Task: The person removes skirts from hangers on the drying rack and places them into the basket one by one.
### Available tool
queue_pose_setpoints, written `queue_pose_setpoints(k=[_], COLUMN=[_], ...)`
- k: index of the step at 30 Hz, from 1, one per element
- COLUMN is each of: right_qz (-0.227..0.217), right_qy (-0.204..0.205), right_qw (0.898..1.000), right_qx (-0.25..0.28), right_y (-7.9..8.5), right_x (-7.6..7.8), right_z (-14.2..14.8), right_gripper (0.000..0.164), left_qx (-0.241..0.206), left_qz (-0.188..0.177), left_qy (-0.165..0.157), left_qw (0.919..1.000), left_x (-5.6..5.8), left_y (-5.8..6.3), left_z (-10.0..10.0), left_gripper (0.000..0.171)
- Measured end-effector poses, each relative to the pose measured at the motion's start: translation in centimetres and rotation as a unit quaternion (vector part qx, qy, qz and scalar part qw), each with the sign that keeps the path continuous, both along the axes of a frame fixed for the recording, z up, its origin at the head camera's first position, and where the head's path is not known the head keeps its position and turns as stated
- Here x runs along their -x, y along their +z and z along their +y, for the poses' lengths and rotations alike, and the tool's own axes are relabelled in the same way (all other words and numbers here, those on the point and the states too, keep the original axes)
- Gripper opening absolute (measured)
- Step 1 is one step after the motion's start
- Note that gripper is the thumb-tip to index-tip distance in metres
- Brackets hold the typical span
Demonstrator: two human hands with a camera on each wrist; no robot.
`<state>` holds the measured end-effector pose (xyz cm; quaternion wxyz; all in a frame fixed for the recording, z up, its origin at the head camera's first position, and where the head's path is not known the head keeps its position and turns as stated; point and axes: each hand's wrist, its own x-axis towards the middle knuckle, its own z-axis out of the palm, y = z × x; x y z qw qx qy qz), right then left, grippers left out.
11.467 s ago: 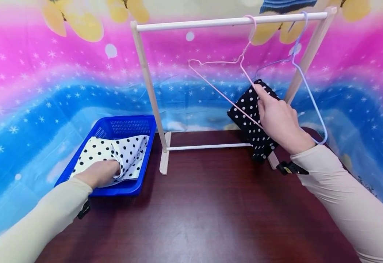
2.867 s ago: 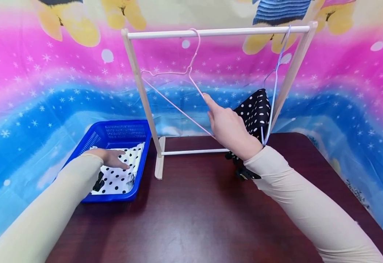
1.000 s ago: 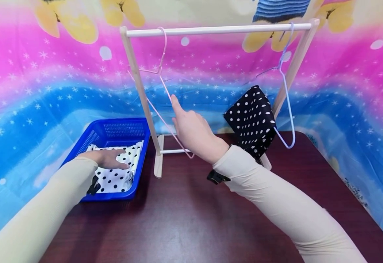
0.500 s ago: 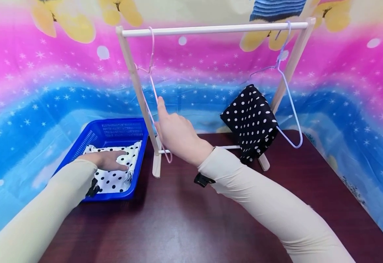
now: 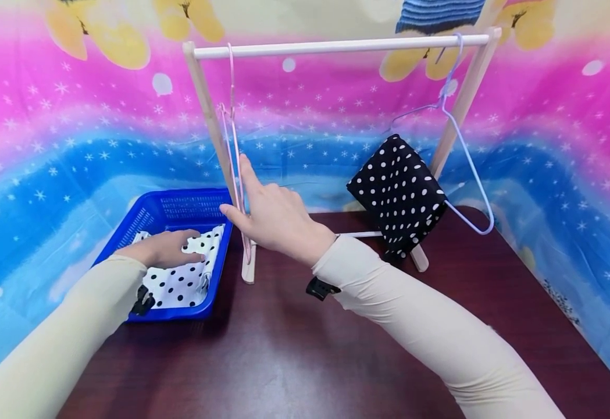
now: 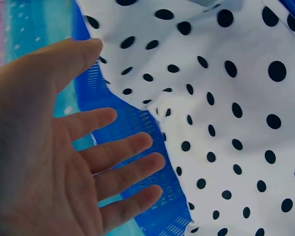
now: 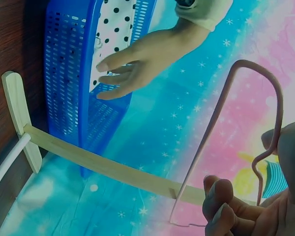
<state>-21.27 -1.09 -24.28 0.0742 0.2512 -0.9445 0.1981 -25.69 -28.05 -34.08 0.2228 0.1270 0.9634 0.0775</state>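
My left hand (image 5: pixel 163 249) hovers over a folded white cloth with black dots (image 5: pixel 179 285) in a blue basket (image 5: pixel 179 314). Its fingers are spread and apart from the cloth in the left wrist view. The pink hanger (image 5: pixel 234 131) hangs near the left end of a wooden rack's bar (image 5: pixel 336 46), turned almost edge-on. At its side is my right hand (image 5: pixel 284 221), index finger and thumb extended, the wire running between them. To the right, a black cloth with white dots (image 5: pixel 399 192) hangs on a light-blue hanger (image 5: pixel 468 157).
The rack's left post (image 5: pixel 207 105) and foot (image 5: pixel 249 267) stand just beside the basket. Everything is on a dark brown table (image 5: pixel 294 349). A printed fabric backdrop (image 5: pixel 305 139) rises behind and along both sides.
Over the last seconds my right hand has slid the pink hanger left along the bar, then loosened its fingers from it. The black cloth now hangs from the light-blue hanger. My left hand has released the white cloth.
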Motion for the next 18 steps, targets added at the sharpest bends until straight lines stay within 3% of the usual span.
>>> queue_pose_setpoints(k=[7, 18], right_qz=[-0.002, 0.004], right_qy=[-0.004, -0.005], right_qw=[1.0, 1.0], right_qx=[-0.008, -0.004], right_y=[0.2, 0.1], right_x=[0.1, 0.1], right_z=[0.4, 1.2], right_gripper=[0.086, 0.075], left_qx=[-0.042, -0.081], left_qz=[0.078, 0.159], left_qy=[-0.002, 0.017], left_qw=[0.9961, 0.9837], left_x=[-0.7, -2.4], left_y=[1.1, 3.5], left_z=[-0.2, 1.1], left_gripper=[0.075, 0.067])
